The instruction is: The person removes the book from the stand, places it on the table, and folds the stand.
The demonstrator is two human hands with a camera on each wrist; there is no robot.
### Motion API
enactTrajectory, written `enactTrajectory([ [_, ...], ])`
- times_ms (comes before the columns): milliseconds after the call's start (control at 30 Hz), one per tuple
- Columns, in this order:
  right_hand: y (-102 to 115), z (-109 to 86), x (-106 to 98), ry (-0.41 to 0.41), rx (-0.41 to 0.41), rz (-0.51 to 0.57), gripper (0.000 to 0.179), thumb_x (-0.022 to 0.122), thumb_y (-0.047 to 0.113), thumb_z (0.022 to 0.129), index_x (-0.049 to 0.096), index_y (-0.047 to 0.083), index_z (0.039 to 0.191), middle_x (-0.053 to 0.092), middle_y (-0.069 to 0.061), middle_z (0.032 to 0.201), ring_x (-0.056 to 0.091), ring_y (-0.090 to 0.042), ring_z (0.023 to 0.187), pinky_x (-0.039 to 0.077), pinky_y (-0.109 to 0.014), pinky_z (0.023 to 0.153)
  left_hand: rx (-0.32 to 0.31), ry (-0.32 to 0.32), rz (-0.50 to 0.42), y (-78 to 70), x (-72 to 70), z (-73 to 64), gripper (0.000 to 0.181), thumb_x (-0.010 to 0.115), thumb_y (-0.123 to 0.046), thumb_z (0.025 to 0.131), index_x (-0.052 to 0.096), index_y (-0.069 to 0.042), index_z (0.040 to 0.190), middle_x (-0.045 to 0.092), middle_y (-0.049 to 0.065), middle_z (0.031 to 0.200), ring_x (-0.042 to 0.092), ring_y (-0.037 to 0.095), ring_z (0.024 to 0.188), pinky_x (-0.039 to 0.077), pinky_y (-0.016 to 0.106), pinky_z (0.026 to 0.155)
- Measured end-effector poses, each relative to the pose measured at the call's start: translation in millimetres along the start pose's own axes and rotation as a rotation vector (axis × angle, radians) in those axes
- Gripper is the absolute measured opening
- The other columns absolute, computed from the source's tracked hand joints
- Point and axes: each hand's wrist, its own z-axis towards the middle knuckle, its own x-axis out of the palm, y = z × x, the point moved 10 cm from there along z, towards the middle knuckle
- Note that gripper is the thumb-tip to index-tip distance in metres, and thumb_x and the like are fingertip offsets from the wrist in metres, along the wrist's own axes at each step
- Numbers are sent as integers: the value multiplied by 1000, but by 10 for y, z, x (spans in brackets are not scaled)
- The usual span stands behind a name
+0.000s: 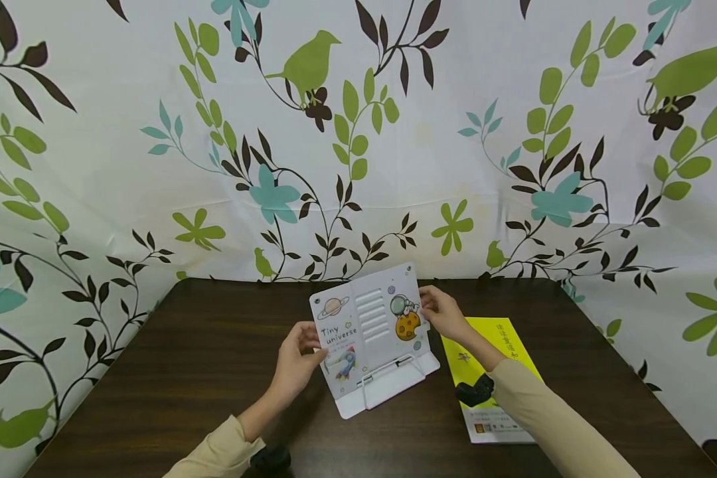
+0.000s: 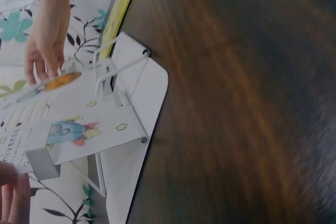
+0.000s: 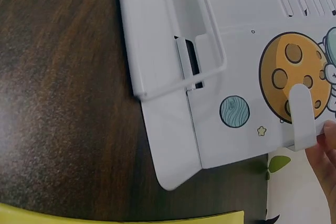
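A white book stand (image 1: 373,345) printed with a planet, a rocket, an astronaut and the words "Tiny universe" stands on the table, its back panel upright and leaning. A wire holder (image 3: 212,30) runs along its bottom ledge (image 2: 142,82). My left hand (image 1: 297,362) grips the panel's left edge, thumb toward the front. At the right edge, my right hand (image 1: 445,312) pinches the panel near the astronaut. A small white side clip (image 3: 301,116) sticks out beside the right fingers. Most of the left hand lies outside the left wrist view.
A yellow book (image 1: 514,342) lies on the dark wooden table (image 1: 215,345) to the right, partly under the right forearm. Behind the table's far edge hangs a white curtain (image 1: 418,166) with leaves and birds. Each wrist wears a black device (image 1: 475,390).
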Motion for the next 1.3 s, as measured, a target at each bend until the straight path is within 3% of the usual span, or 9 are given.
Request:
enactTrajectory([
  [133, -16, 14, -15, -21, 15, -11, 34, 54, -12, 83, 52, -4, 115, 58, -14, 89, 55, -24, 81, 49, -33, 71, 11, 6, -17, -36, 44, -48, 37, 64, 18, 68, 51, 5, 101, 59, 16, 88, 58, 20, 76, 48, 38, 76],
  [433, -11, -43, -61, -50, 53, -14, 34, 57, -5, 84, 50, -3, 117, 58, -15, 93, 57, -27, 87, 50, -37, 76, 24, 35, -33, -69, 74, -50, 35, 64, 18, 68, 52, 5, 97, 59, 15, 87, 58, 17, 75, 51, 30, 70],
  [600, 52, -154, -126, -77, 101, -3, 41, 62, 5, 84, 48, -1, 122, 56, -17, 102, 57, -29, 94, 50, -39, 80, 26, 45, -18, -87, 18, 46, 31, 68, 12, 70, 54, 3, 97, 60, 13, 84, 57, 12, 73, 51, 21, 58],
  [767, 107, -339, -106, -87, 191, 49, 51, 66, 13, 82, 44, 1, 127, 54, -17, 108, 55, -30, 99, 49, -39, 81, 55, 38, -27, -186, -87, 198, 37, 69, 7, 73, 54, 2, 106, 59, 14, 90, 56, 10, 77, 51, 20, 63],
  [1033, 42, -752, 221, -69, 358, 208, 50, 69, 13, 79, 47, -2, 121, 56, -15, 105, 57, -24, 92, 51, -34, 76, 110, 60, -59, -436, -152, 382, 46, 65, 9, 76, 52, 0, 118, 56, 17, 102, 58, 10, 83, 50, 19, 67],
  [1167, 7, -960, 466, -49, 459, 292, 49, 70, 12, 78, 48, -5, 118, 57, -15, 101, 59, -21, 86, 52, -34, 73, 117, 73, -60, -634, -135, 330, 42, 63, 12, 76, 53, 4, 116, 57, 21, 101, 59, 16, 82, 49, 18, 63],
  [1300, -46, -1114, 668, -28, 595, 412, 54, 68, 12, 79, 43, -10, 121, 56, -18, 104, 59, -18, 83, 52, -33, 75, 115, 76, -57, -733, -127, 285, 38, 62, 14, 76, 54, 7, 112, 57, 23, 101, 60, 26, 82, 49, 17, 61],
])
